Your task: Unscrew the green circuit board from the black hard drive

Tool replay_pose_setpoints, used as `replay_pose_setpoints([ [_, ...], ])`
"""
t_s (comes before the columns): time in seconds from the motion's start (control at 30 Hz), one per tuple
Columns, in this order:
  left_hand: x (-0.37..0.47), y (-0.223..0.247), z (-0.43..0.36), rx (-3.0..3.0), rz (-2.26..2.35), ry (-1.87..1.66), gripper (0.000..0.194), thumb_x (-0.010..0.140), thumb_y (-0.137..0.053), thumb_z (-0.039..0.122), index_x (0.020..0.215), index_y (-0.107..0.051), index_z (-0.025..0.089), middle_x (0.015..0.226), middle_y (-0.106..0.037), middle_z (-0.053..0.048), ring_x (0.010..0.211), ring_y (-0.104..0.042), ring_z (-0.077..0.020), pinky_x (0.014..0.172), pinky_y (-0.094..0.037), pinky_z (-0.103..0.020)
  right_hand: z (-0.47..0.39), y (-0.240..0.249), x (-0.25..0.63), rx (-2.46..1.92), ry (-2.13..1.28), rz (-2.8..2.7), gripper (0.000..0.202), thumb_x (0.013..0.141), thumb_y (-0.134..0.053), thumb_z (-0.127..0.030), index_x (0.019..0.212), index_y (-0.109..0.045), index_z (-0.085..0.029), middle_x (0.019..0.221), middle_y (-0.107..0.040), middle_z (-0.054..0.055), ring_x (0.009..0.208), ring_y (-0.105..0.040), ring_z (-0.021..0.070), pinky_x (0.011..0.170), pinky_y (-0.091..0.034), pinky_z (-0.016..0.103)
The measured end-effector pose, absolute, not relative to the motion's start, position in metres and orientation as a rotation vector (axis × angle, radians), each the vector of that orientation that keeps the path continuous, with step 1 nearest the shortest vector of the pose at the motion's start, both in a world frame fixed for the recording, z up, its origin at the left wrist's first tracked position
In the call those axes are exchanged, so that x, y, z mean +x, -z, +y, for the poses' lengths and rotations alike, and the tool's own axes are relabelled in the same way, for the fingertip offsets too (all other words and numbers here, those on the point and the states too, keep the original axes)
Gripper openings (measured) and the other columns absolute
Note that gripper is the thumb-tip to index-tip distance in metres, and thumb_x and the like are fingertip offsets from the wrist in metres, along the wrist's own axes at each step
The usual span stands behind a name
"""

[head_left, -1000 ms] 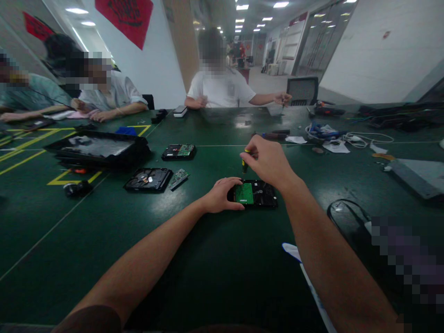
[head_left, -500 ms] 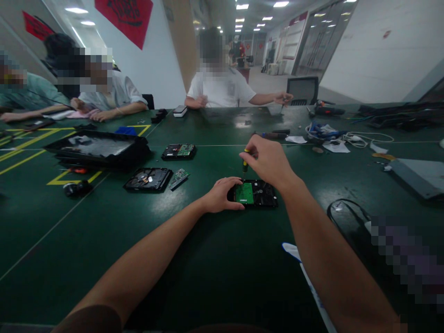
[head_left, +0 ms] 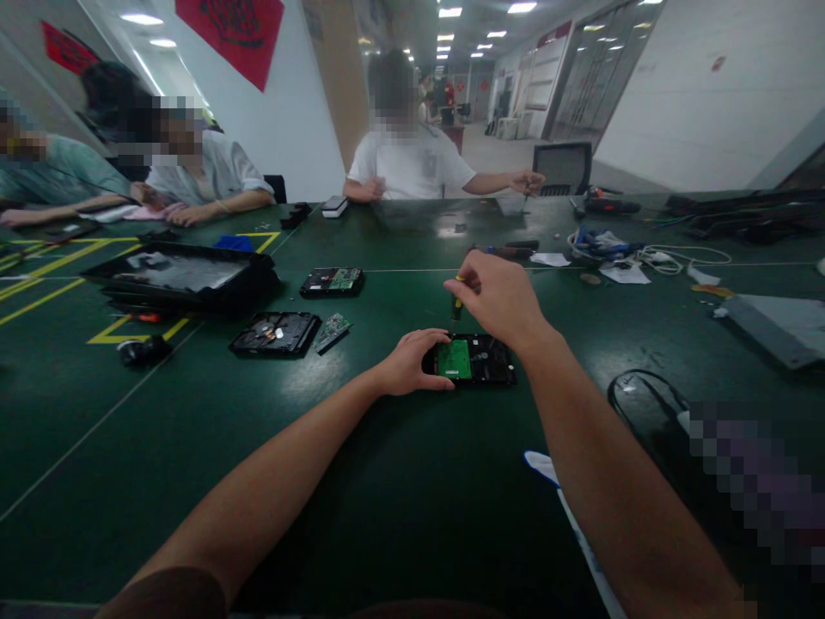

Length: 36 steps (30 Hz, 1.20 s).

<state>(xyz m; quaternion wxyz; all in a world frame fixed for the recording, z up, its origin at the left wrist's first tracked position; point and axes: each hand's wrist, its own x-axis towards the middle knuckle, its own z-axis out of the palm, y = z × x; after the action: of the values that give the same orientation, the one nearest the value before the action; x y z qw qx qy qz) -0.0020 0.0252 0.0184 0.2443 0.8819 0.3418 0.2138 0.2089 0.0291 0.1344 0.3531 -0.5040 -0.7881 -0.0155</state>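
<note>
A black hard drive with a green circuit board (head_left: 493, 359) lies flat on the dark green table (head_left: 361, 516). My left hand (head_left: 412, 363) grips its left end, thumb at the near edge and fingers at the far edge. Above the drive, my right hand (head_left: 499, 297) pinches a yellow and black screwdriver (head_left: 457, 307), which stands upright with its tip down at the board's far edge. To the left are an opened drive (head_left: 276, 334), a loose circuit board (head_left: 333, 332) and another drive (head_left: 333, 281).
Black trays (head_left: 184, 275) are stacked at the left. Cables (head_left: 606, 245), paper scraps and a grey metal box (head_left: 777, 327) lie at the right. Across the table sits a person in white (head_left: 412, 163); others sit at the far left.
The screwdriver has shifted slightly in my right hand's fingers, its tip still at the board's edge. My left hand and the drive have stayed put.
</note>
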Motion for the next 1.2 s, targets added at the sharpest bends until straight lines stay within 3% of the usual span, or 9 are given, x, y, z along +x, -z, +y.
replay_pose_setpoints([
  [0.23, -0.0015, -0.0169, 0.0266, 2.406, 0.918, -0.594, 0.083, 0.074, -0.084, 0.059, 0.142, -0.053, 0.024, 0.155, -0.052, -0.015, 0.146, -0.046, -0.036, 0.123, -0.031, -0.055, 0.0314, -0.1338, 0.2094, -1.273, 0.055, -2.039, 0.008, 0.091, -0.065, -0.026, 0.093, -0.059, -0.021, 0.094, -0.072, 0.008, 0.083, -0.064, 0.0225, 0.076, -0.044, 0.036],
  [0.47, -0.002, -0.0157, 0.027, 2.402, 0.924, -0.596, 0.084, 0.073, -0.084, 0.06, 0.142, -0.052, 0.024, 0.156, -0.051, -0.015, 0.147, -0.045, -0.0361, 0.123, -0.03, -0.055, 0.0278, -0.1364, 0.2094, -1.245, -0.008, -2.068, 0.009, 0.094, -0.063, -0.031, 0.092, -0.061, -0.023, 0.093, -0.071, 0.007, 0.082, -0.063, 0.0218, 0.076, -0.044, 0.037],
  [0.63, -0.002, -0.0179, 0.0263, 2.393, 0.923, -0.588, 0.084, 0.073, -0.084, 0.06, 0.142, -0.053, 0.024, 0.156, -0.051, -0.014, 0.147, -0.044, -0.0367, 0.123, -0.03, -0.056, 0.0276, -0.136, 0.2087, -1.254, -0.032, -2.074, 0.012, 0.089, -0.067, -0.026, 0.098, -0.06, -0.022, 0.099, -0.071, 0.008, 0.086, -0.064, 0.0232, 0.079, -0.046, 0.038],
  [0.77, -0.0015, -0.0205, 0.0251, 2.375, 0.932, -0.577, 0.083, 0.072, -0.085, 0.058, 0.141, -0.053, 0.025, 0.156, -0.051, -0.014, 0.147, -0.044, -0.0369, 0.124, -0.029, -0.056, 0.0282, -0.1364, 0.2085, -1.32, -0.091, -2.038, 0.015, 0.089, -0.07, -0.031, 0.096, -0.059, -0.023, 0.093, -0.072, 0.007, 0.082, -0.064, 0.0242, 0.076, -0.047, 0.039],
  [1.0, -0.0004, -0.0176, 0.0263, 2.376, 0.93, -0.598, 0.084, 0.072, -0.086, 0.059, 0.141, -0.054, 0.025, 0.155, -0.052, -0.014, 0.147, -0.044, -0.0368, 0.123, -0.03, -0.056, 0.0283, -0.1348, 0.2082, -1.267, -0.04, -2.112, 0.011, 0.091, -0.064, -0.026, 0.101, -0.06, -0.023, 0.103, -0.071, 0.009, 0.094, -0.064, 0.0252, 0.084, -0.047, 0.04],
  [1.2, -0.0008, -0.015, 0.0277, 2.394, 0.93, -0.598, 0.083, 0.072, -0.085, 0.06, 0.141, -0.054, 0.025, 0.155, -0.052, -0.015, 0.146, -0.045, -0.0362, 0.123, -0.031, -0.056, 0.0295, -0.134, 0.2091, -1.289, -0.079, -2.06, 0.016, 0.088, -0.069, -0.028, 0.099, -0.058, -0.022, 0.096, -0.071, 0.008, 0.085, -0.064, 0.024, 0.078, -0.047, 0.038],
])
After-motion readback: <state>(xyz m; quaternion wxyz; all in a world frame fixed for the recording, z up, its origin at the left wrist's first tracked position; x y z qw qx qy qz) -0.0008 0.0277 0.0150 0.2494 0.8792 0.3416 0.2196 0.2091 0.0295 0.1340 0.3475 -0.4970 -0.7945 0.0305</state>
